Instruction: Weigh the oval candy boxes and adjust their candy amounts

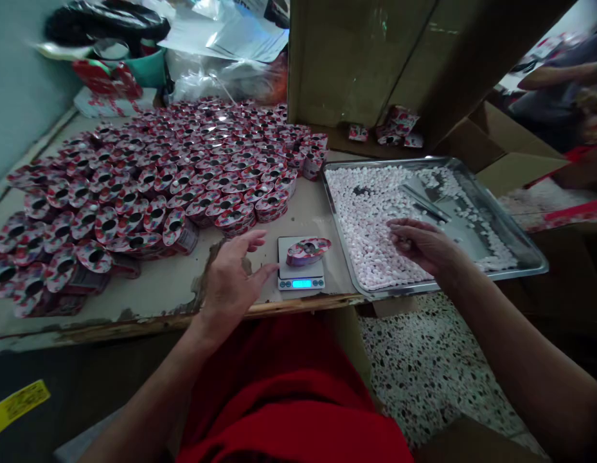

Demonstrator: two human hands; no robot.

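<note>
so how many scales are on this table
1: the scale lies on the table between the left hand and the metal tray. Others could be hidden behind the packs.

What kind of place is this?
Probably a small packing workshop: there's a metal tray of white pellets, lots of matching little containers crowded together, and a digital scale.

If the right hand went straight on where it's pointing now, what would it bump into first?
Probably the little white pieces in the metal tray, just beyond the right hand. Its height is unclear, so it might pass over them.
</note>
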